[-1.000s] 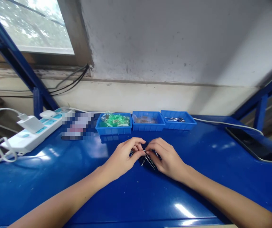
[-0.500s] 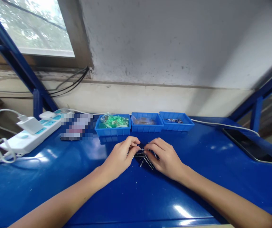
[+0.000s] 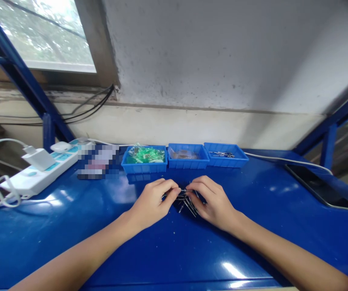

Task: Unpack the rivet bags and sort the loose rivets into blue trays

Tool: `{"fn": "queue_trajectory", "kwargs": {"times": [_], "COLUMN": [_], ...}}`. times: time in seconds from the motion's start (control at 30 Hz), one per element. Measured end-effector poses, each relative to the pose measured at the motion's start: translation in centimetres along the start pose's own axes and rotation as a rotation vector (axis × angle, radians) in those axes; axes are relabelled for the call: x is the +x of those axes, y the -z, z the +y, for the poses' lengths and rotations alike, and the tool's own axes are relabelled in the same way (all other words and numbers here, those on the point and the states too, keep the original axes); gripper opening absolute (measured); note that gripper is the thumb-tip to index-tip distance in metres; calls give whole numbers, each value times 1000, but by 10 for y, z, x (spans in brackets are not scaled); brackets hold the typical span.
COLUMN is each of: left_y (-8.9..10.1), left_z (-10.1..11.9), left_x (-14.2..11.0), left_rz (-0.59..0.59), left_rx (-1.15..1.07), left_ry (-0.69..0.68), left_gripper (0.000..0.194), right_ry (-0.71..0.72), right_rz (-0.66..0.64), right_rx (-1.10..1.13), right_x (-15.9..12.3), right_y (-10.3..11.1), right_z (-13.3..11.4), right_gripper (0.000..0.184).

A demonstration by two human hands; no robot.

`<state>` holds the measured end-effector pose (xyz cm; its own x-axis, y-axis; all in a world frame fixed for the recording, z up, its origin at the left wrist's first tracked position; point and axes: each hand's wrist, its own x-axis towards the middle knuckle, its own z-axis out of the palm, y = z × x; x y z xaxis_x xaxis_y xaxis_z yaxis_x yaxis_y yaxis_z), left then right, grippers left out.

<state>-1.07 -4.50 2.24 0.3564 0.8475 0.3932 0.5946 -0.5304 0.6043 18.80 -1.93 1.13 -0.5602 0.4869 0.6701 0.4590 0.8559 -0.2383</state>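
Observation:
My left hand (image 3: 157,199) and my right hand (image 3: 212,200) meet over the middle of the blue table, each with thumb and fingertips pinched together. Between the two pinches runs a thin metal rod (image 3: 183,190), with one end in either hand. Its exact kind is too small to make out. Just below lies a loose pile of thin metal rods (image 3: 189,206), dark and silvery, pointing various ways. My hands hide part of that pile.
Three blue bins stand along the back: one with green bagged parts (image 3: 149,154), one with clear bags (image 3: 186,154), one with metal rods (image 3: 222,154). A white power strip (image 3: 37,178) sits left, a black phone (image 3: 319,186) right.
The fingers of my left hand have closed with the thumb onto the rod's end. My hands have shifted slightly apart from a second ago, and the rod between them shows more clearly.

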Motion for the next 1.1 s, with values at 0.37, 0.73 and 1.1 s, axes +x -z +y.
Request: {"fn": "queue_trajectory", "kwargs": {"times": [0.37, 0.73, 1.1], "left_y": [2, 51, 46], "left_z": [0, -9, -19], "left_x": [-1, 2, -6], "left_rz": [45, -295, -547], "left_rx": [-29, 210, 263], "left_ry": [-25, -16, -9], "left_gripper": [18, 15, 16], "right_ry": [8, -119, -345], "right_rz": [17, 336, 92], "right_rx": [6, -401, -339], "right_x": [-1, 7, -2], "right_y": [2, 48, 32], "right_z": [0, 50, 69], "right_gripper": [13, 7, 28]}}
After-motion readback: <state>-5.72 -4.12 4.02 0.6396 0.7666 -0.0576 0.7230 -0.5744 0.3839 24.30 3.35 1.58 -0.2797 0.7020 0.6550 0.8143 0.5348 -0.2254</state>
